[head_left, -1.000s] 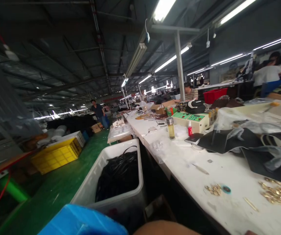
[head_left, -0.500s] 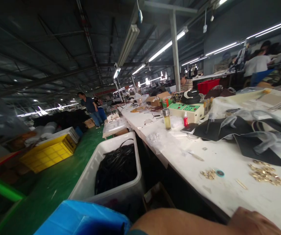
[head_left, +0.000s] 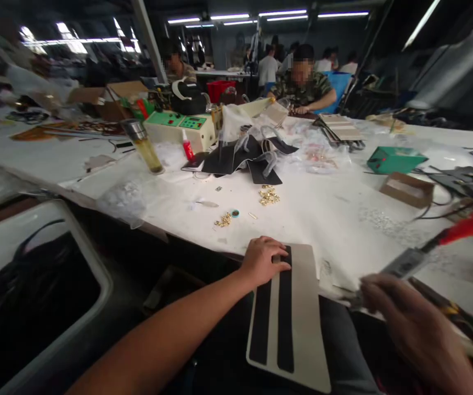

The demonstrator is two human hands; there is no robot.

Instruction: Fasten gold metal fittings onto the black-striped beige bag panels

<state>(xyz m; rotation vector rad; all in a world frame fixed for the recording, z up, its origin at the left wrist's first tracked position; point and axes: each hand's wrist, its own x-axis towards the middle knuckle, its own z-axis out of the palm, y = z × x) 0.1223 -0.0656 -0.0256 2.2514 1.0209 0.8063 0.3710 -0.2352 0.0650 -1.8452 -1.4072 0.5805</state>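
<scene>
A beige panel (head_left: pixel 304 318) with two dark strips slants from the white table's front edge down over my lap. My left hand (head_left: pixel 264 260) holds its upper left corner, fingers and thumb bent over the face. At the right, my right hand (head_left: pixel 405 315) is smeared by motion. Its curled fingers appear closed round the metal end of a red-handled tool (head_left: pixel 409 260); the tool's exact kind is unclear. Beyond the panel lie small gold metal pieces (head_left: pixel 269 196) in two heaps, with a small round teal-rimmed item (head_left: pixel 235 213) beside one heap.
Black sheets (head_left: pixel 232 156), a jar of yellowish liquid (head_left: pixel 146 151), a red bottle (head_left: pixel 187 147) and a green-panelled machine (head_left: pixel 182 126) stand across the white table (head_left: pixel 319 214). A white bin (head_left: pixel 100 269) is at left. Another person (head_left: pixel 306 93) sits opposite; part of a hand shows at the right edge.
The view has swung right and down to the table front. The panel, my right hand and the red-handled tool have come into sight; my left hand is now on the panel.
</scene>
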